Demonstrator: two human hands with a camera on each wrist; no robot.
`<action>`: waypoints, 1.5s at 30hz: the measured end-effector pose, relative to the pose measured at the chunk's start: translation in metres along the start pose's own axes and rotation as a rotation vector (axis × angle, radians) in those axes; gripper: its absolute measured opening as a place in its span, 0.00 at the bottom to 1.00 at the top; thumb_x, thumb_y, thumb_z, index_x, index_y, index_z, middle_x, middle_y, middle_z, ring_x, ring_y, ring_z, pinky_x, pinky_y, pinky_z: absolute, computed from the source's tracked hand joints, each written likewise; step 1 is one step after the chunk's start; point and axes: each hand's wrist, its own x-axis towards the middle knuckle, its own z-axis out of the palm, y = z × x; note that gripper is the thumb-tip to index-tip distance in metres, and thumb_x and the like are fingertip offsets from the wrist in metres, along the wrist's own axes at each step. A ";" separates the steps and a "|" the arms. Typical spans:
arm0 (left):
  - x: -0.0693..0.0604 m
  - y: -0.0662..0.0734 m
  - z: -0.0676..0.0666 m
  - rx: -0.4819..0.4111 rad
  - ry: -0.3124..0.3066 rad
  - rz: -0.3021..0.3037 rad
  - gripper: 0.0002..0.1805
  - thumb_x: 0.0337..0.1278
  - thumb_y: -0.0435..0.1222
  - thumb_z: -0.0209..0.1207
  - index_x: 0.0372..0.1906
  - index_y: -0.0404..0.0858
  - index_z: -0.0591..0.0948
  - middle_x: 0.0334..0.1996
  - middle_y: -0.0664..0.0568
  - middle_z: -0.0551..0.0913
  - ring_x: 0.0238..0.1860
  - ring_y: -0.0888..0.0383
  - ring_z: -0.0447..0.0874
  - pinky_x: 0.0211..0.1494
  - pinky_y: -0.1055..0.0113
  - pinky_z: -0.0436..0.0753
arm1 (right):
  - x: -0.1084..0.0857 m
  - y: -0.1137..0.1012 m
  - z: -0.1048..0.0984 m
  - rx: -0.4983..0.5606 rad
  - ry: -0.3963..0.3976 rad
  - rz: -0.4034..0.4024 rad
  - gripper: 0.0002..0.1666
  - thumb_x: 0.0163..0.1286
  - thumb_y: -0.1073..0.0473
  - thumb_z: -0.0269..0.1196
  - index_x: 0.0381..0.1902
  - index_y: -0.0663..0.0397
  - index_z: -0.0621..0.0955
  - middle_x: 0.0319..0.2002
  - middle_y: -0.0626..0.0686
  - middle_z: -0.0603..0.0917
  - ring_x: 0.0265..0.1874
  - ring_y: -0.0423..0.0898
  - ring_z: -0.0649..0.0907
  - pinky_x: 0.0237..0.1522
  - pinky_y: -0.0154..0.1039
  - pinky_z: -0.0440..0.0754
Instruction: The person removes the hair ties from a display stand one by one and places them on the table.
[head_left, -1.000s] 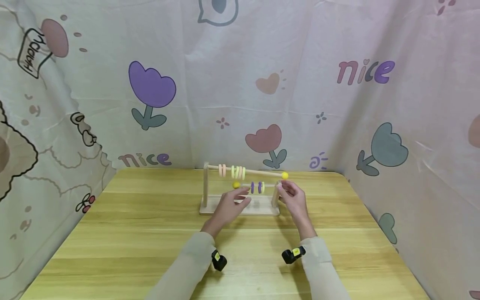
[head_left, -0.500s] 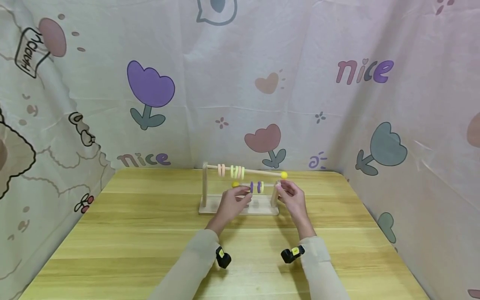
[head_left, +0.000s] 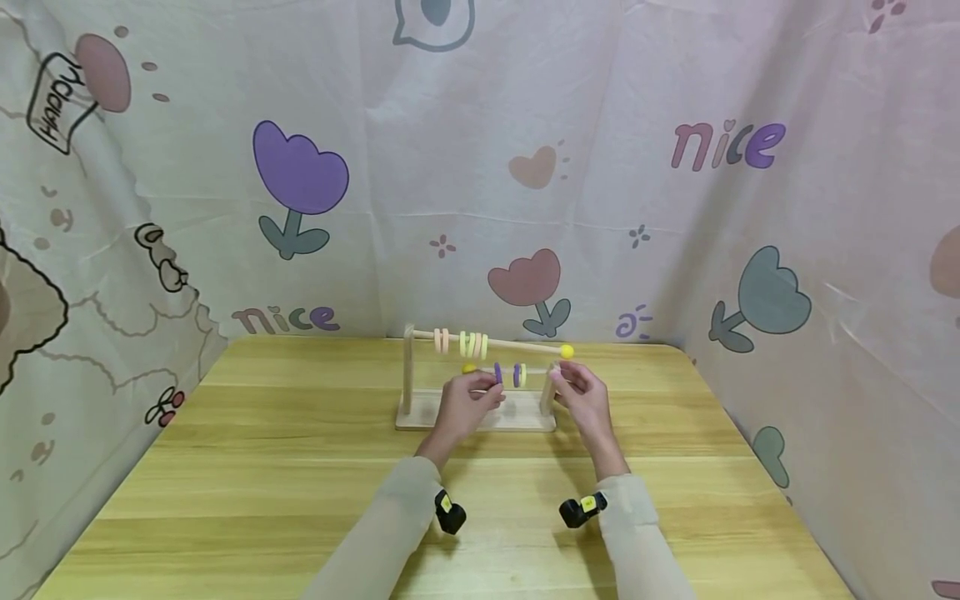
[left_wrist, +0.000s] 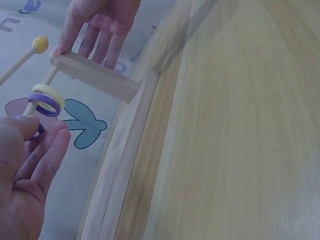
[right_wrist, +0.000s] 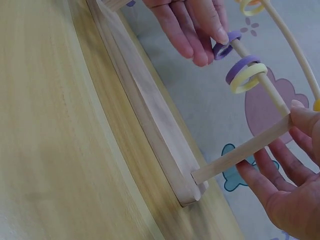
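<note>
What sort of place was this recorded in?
Probably a makeshift recording booth: printed cloth surrounds the wood-grain table on its visible sides, and a small black device sits at each wrist.

The person's left arm point(head_left: 375, 521) and right arm point(head_left: 641, 525) both reach forward, in long, light sleeves point(head_left: 412, 482). The left hand point(head_left: 467, 406) turns inward — its thumb point(left_wrist: 24, 127) and fingertips pinch, and the lower fingers point(left_wrist: 52, 152) bend softly. The right hand point(head_left: 587, 396) pinches too, its thumb point(right_wrist: 303, 118) across from the fingers point(right_wrist: 260, 181), which spread a little. The two hands face each other — near, but not touching.
</note>
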 end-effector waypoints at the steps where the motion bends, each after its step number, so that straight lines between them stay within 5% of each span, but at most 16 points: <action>1: 0.000 0.000 0.000 -0.002 0.008 0.001 0.12 0.67 0.31 0.65 0.49 0.26 0.84 0.47 0.32 0.88 0.45 0.37 0.92 0.43 0.68 0.90 | 0.000 0.000 0.000 0.000 0.000 0.000 0.25 0.75 0.56 0.66 0.65 0.59 0.78 0.62 0.65 0.82 0.48 0.39 0.85 0.54 0.41 0.88; 20: -0.006 0.004 -0.015 0.005 0.078 0.020 0.13 0.65 0.28 0.66 0.50 0.24 0.86 0.46 0.28 0.88 0.42 0.43 0.94 0.42 0.68 0.90 | 0.001 0.003 0.000 0.000 0.002 -0.014 0.25 0.75 0.55 0.66 0.65 0.59 0.78 0.61 0.64 0.82 0.49 0.41 0.85 0.49 0.35 0.88; 28: -0.011 0.005 -0.024 0.117 0.085 0.013 0.11 0.67 0.31 0.65 0.49 0.28 0.87 0.44 0.36 0.91 0.45 0.43 0.93 0.43 0.70 0.90 | 0.001 0.003 0.000 -0.004 0.002 -0.010 0.26 0.74 0.54 0.66 0.65 0.59 0.78 0.59 0.62 0.82 0.44 0.33 0.84 0.52 0.41 0.89; 45: -0.014 0.010 -0.035 0.256 0.116 0.027 0.08 0.63 0.32 0.69 0.44 0.33 0.89 0.44 0.41 0.92 0.46 0.48 0.93 0.47 0.64 0.91 | 0.000 0.003 0.000 0.004 -0.007 -0.012 0.25 0.75 0.55 0.65 0.66 0.60 0.78 0.61 0.64 0.81 0.47 0.37 0.83 0.53 0.42 0.88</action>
